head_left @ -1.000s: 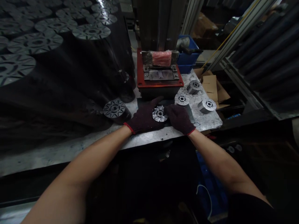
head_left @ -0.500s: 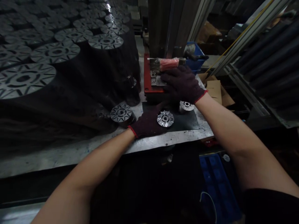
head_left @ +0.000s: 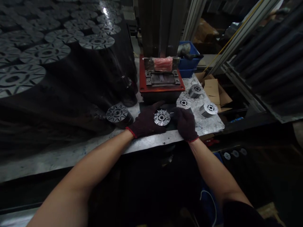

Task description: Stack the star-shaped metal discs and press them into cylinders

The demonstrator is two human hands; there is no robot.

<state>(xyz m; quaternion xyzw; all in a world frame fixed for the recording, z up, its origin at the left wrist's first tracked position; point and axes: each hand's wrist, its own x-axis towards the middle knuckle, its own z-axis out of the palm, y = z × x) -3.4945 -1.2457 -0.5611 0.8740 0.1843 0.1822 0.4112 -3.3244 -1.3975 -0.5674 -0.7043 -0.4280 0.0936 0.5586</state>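
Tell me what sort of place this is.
Probably a metal-parts factory floor: a press with a red base stands by tall stacks of stamped steel discs, while a left hand and right hand in knit gloves flank one disc.

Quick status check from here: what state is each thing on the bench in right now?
Left hand: gloved, flat beside the slotted metal stack.
Right hand: gloved, fingers curled at the stack's right edge.
Slotted metal stack: upright on the black mat, between the hands.
Rightmost stack: upright on the bench.
Red-based press die: pink-wrapped block resting at its back.
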